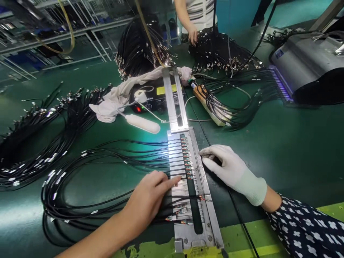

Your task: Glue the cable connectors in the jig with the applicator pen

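Note:
A long slotted metal fixture [190, 211] lies in front of me, with black cables [150, 144] laid side by side in its upper grooves. Their stripped, coppery ends point right. My bare left hand [146, 197] is over the fixture's left edge, fingers curled around a black cable and one digit stretched along it, pressing near its tip. Part of that cable is hidden under the hand. In a white glove, my right hand [231, 166] has its bent fingertips against the fixture's right edge rail. A few loose cable ends [182, 211] rest across the lower fixture.
Behind the fixture stand a black control box [158, 96] and a white cloth [118, 95]. Cable bundles [72, 118] lie left and at the back. A wrapped cable bunch [212, 104] and a grey machine [309, 68] are right. Across the table, a co-worker's hand [192, 35] touches cables.

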